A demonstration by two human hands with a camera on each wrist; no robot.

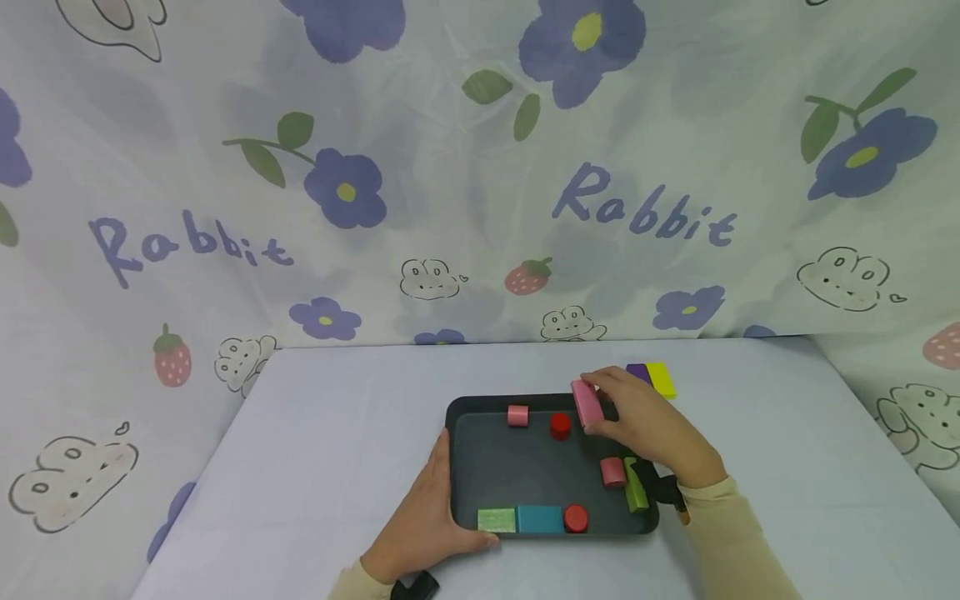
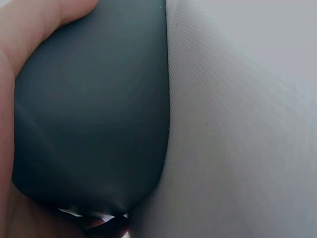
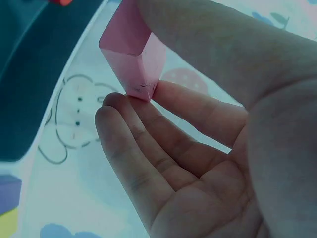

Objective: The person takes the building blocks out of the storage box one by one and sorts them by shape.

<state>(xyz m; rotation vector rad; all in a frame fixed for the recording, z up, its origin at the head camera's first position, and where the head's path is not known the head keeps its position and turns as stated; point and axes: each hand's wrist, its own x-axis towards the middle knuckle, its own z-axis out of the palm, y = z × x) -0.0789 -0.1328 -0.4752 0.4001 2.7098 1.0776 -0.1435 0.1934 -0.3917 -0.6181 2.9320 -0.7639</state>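
A pink rectangular block [image 1: 587, 404] is pinched between the thumb and fingertips of my right hand [image 1: 647, 421], tilted over the far right part of the dark baking tray [image 1: 517, 398]. In the right wrist view the pink block [image 3: 131, 49] shows its end between thumb and fingers. My left hand [image 1: 427, 508] holds the tray's near left corner, thumb along the front rim and fingers on the left side. Up close in the left wrist view, the tray [image 2: 99, 109] fills the space beside my left hand [image 2: 25, 44].
Inside the tray lie pink cylinders [image 1: 518, 415], red round blocks [image 1: 560, 426], a light green block [image 1: 497, 521], a blue block [image 1: 540, 519] and a green piece [image 1: 636, 487]. Behind my right hand are a purple block [image 1: 638, 372] and a yellow block [image 1: 662, 380] on the white table [image 1: 360, 417].
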